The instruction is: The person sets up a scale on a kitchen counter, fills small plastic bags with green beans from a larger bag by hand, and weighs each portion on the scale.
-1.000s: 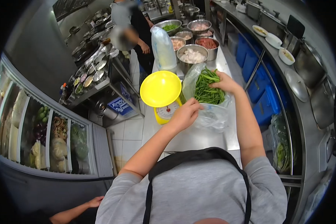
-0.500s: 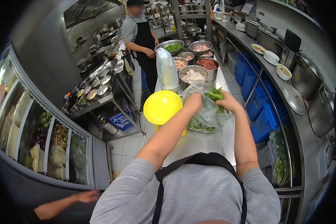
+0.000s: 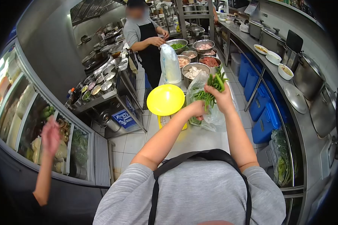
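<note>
My right hand (image 3: 222, 98) is closed round a bunch of green beans (image 3: 216, 81), raised above a clear plastic bag (image 3: 214, 119). Closed at the bag's left side is my left hand (image 3: 195, 109), its fingers curled at the plastic and partly hidden. More green stems show inside the bag, which lies on the steel table (image 3: 186, 140). Left of my hands, a round yellow pan (image 3: 166, 99) rests on a yellow kitchen scale (image 3: 163, 121).
Behind the pan stands a tall filled plastic bag (image 3: 170, 65). Steel pots of meat, including a red one (image 3: 210, 62), crowd the table's far end. A co-worker (image 3: 146, 41) stands at far left. Another person's hand (image 3: 50, 137) reaches near the glass-door fridge (image 3: 77, 150).
My right hand has lifted the beans up and out of the bag. My left hand has moved lower and nearer. The other person's hand at left has risen towards the fridge.
</note>
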Tool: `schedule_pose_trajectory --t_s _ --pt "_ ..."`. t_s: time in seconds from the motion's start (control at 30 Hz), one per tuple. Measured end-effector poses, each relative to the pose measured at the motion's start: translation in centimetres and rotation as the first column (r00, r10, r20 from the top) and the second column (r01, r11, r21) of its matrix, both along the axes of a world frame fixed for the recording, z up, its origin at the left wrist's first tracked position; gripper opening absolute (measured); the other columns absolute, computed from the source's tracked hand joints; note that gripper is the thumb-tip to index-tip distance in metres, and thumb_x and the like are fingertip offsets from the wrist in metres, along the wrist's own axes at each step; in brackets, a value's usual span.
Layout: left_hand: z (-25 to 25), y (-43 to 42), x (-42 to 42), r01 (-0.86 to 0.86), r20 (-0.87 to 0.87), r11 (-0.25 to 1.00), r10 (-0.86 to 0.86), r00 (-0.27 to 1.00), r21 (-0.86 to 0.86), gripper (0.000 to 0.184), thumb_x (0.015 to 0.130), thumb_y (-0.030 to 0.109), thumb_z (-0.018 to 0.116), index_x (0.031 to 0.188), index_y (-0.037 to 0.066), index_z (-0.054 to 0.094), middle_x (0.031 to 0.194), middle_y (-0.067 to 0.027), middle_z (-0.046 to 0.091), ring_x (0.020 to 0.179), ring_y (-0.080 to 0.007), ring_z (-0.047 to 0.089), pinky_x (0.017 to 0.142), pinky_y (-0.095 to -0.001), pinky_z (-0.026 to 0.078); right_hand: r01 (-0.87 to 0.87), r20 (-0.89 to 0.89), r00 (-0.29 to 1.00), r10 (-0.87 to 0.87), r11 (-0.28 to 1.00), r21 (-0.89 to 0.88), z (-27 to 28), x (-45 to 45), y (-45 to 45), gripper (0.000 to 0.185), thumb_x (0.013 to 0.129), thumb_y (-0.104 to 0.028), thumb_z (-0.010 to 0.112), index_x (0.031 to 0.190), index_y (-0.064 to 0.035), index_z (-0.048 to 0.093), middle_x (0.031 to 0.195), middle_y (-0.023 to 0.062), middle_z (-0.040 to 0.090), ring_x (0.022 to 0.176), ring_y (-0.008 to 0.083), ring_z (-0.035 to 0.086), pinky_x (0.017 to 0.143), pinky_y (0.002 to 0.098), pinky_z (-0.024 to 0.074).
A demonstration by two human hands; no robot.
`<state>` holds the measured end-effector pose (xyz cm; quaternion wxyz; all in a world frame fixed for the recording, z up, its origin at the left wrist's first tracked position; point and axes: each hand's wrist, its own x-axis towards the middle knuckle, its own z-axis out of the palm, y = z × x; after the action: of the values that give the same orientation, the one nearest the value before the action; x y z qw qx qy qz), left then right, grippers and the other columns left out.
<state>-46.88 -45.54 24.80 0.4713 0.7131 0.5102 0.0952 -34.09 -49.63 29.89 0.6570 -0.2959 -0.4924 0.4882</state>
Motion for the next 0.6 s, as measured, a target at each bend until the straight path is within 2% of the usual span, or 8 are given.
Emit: schedule_pose_trajectory --t_s 0.1,0.13,0.27,0.3,0.4,0.47,0.53,0.6 --pt "-2.5 -0.4 -1.3 -0.007 0.057 0.999 0.01 0.998 -0.047 0.037 0.078 0.012 0.056 0.114 0.001 0.056 0.069 -0.0084 0.062 0.048 -0.0163 0.059 0.048 -0.0286 0.052 0.164 0.304 0.928 -0.218 0.968 0.191 -0.2 -0.4 -2.3 0.031 0.078 -0.006 0.067 0.105 -0.0029 0.052 0.093 0.0051 0.061 0.091 0.0131 0.058 0.079 0.0279 0.0476" --pt "-3.9 0.9 -1.9 0.112 0.017 0.985 -0.115 0.993 0.128 0.038 0.078 0.012 0.056 0.115 0.002 0.055 0.069 -0.008 0.062 0.05 -0.0164 0.06 0.048 -0.0294 0.052 0.154 0.246 0.947 -0.206 0.964 0.216 0.1 0.3 -2.3 0.031 0.077 -0.004 0.067 0.104 -0.003 0.053 0.093 0.0048 0.061 0.091 0.0131 0.058 0.08 0.0275 0.047" --pt "0.1 -0.1 -1.6 -0.06 0.124 0.998 0.058 0.991 0.018 0.038 0.08 0.014 0.055 0.116 0.002 0.056 0.076 -0.0083 0.062 0.056 -0.0178 0.062 0.049 -0.0289 0.051 0.151 0.077 0.979 -0.191 0.92 0.36 4.4 1.8 -1.9 0.013 0.078 -0.006 0.063 0.089 -0.0016 0.057 0.08 0.0027 0.058 0.074 0.0119 0.055 0.069 0.0242 0.0432" --pt "1.6 -0.4 -1.4 -0.066 0.146 0.998 0.064 0.987 0.01 0.038 0.079 0.013 0.055 0.115 0.002 0.056 0.081 -0.0085 0.062 0.056 -0.0186 0.063 0.049 -0.0282 0.052 0.071 0.012 0.996 -0.083 0.913 0.402 4.0 2.5 -0.3 0.027 0.075 -0.006 0.07 0.097 -0.0018 0.056 0.086 0.0037 0.063 0.076 0.011 0.06 0.071 0.0243 0.0488" --pt "4.2 -1.5 -1.1 -0.049 0.17 0.999 0.051 0.984 -0.015 0.037 0.081 0.008 0.053 0.117 -0.001 0.051 0.084 -0.0099 0.061 0.058 -0.0188 0.063 0.053 -0.0278 0.055 0.042 0.095 0.991 -0.096 0.889 0.457 4.1 1.1 -1.7 0.015 0.079 -0.003 0.063 0.092 -0.0014 0.056 0.085 0.0046 0.061 0.08 0.0129 0.058 0.073 0.0239 0.0453" --pt "5.3 -2.6 -0.9 -0.066 0.221 0.998 0.066 0.973 -0.007 0.036 0.082 0.005 0.052 0.117 -0.002 0.05 0.084 -0.0106 0.06 0.058 -0.0179 0.062 0.056 -0.028 0.055 0.118 0.175 0.961 -0.213 0.891 0.438 2.6 0.3 -1.8 0.024 0.078 -0.002 0.066 0.099 -0.0019 0.055 0.09 0.0046 0.061 0.085 0.0122 0.059 0.078 0.0249 0.0467" --pt "5.1 -2.9 -1.2 -0.03 0.251 0.999 0.023 0.968 0.024 0.037 0.081 0.004 0.053 0.117 -0.001 0.049 0.083 -0.0103 0.06 0.059 -0.0174 0.062 0.056 -0.0278 0.055 0.149 0.357 0.881 -0.31 0.898 0.413 -0.3 0.6 -0.9 0.058 0.072 -0.015 0.074 0.12 0.0014 0.046 0.102 0.007 0.062 0.09 0.013 0.059 0.079 0.0252 0.0467" --pt "4.9 -3.4 -1.6 0.007 0.28 0.997 -0.028 0.96 0.077 0.038 0.08 0.002 0.054 0.117 -0.001 0.048 0.083 -0.0099 0.06 0.059 -0.0168 0.062 0.055 -0.0276 0.054 0.061 0.453 0.874 -0.177 0.964 0.259 -3.2 1.1 -1.0 0.057 0.074 -0.011 0.071 0.123 -0.0005 0.044 0.106 0.0066 0.061 0.093 0.0122 0.058 0.083 0.0254 0.0457"
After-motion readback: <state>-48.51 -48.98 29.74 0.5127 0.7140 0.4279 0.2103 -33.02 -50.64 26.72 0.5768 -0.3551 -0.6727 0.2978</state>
